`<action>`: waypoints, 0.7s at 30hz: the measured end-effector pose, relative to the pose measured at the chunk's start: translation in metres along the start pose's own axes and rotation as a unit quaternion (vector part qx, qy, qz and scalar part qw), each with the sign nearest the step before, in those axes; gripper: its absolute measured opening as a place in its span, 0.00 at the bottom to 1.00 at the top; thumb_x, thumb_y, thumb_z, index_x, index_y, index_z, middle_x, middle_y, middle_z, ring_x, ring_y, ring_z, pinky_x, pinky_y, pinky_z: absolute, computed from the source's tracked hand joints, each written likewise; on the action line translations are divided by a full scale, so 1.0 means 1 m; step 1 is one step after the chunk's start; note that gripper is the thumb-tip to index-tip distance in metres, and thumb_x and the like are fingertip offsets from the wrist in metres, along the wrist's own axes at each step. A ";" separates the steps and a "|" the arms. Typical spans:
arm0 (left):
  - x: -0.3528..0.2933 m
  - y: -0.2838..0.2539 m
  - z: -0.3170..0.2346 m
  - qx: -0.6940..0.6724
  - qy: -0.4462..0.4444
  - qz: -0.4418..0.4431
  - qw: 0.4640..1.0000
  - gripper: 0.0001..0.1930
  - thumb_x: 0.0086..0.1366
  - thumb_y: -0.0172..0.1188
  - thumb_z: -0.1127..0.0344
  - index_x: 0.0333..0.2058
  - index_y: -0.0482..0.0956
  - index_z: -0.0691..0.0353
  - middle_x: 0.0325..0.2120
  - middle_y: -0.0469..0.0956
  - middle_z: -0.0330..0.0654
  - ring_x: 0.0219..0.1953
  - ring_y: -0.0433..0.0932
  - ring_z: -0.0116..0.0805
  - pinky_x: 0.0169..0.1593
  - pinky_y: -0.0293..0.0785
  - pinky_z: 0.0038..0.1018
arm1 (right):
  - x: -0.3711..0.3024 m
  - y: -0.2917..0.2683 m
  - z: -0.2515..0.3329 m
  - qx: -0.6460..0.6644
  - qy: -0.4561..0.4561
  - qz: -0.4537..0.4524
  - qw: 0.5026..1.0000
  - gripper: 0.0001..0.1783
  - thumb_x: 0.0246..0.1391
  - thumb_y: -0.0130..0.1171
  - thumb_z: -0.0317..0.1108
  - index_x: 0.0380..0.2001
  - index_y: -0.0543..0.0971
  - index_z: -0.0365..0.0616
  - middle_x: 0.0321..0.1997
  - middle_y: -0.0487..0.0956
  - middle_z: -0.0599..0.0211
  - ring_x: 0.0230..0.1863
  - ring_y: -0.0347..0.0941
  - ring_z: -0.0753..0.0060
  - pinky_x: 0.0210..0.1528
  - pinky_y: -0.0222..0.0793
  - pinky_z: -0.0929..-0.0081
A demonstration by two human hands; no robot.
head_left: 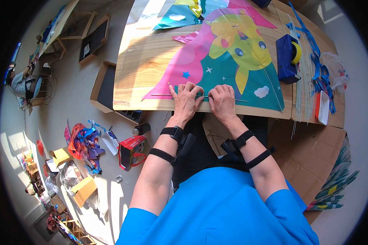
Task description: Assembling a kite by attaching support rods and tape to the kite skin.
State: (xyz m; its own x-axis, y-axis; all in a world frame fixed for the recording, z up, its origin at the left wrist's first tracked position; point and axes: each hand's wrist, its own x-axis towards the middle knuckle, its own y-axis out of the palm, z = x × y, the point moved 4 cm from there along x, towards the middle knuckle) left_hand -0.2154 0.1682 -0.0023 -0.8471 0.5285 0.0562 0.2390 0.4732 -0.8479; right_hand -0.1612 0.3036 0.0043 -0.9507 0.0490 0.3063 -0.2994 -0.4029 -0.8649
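Head view, looking down over a blue shirt at a wooden table (143, 69). Both forearms come up from the lower edge, each strapped with black bands and a small device near the wrist.

Left hand (187, 99): palm down, fingers loosely spread and pressed flat on the near edge of a colourful kite (233, 53). Thumb points out to the left, along a thin rod (161, 94). Fingertips sit on or just beside the rod; whether any finger pinches it cannot be told.

Right hand (222, 100): also palm down, fingers closer together and slightly curled, pressing the same kite edge. The rod passes under it and shows again as a thin line to its right. Hands lie just beside each other, not quite touching.

Kite: lies flat on the table, pink, teal and yellow cartoon print with stars and a cloud, its lower edge along the table's near side.

Nearby, right side of the table: blue tape dispenser (287, 58) with a yellow roll, a bundle of thin sticks (301, 87), blue ribbon strips (319, 71), a small white tray (323, 107).

Floor to the left: cardboard boxes (84, 190), crumpled plastic scraps (85, 143).
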 end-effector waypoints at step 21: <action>0.001 -0.005 -0.004 0.006 -0.002 0.011 1.000 0.12 0.55 0.67 0.64 0.38 0.79 0.45 0.40 0.72 0.32 0.51 0.69 0.38 0.65 0.41 0.64 | -0.001 0.001 0.000 -0.004 0.010 0.001 1.000 0.05 0.44 0.62 0.29 0.27 0.77 0.47 0.33 0.73 0.65 0.45 0.69 0.60 0.57 0.58 0.57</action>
State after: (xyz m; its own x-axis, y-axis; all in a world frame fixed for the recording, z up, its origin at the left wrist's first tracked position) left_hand -0.2154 0.1697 0.0040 -0.8435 0.5360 0.0354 0.2520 0.4531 -0.8551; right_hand -0.1604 0.3038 0.0033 -0.9529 0.0654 0.2962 -0.2973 -0.3965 -0.8686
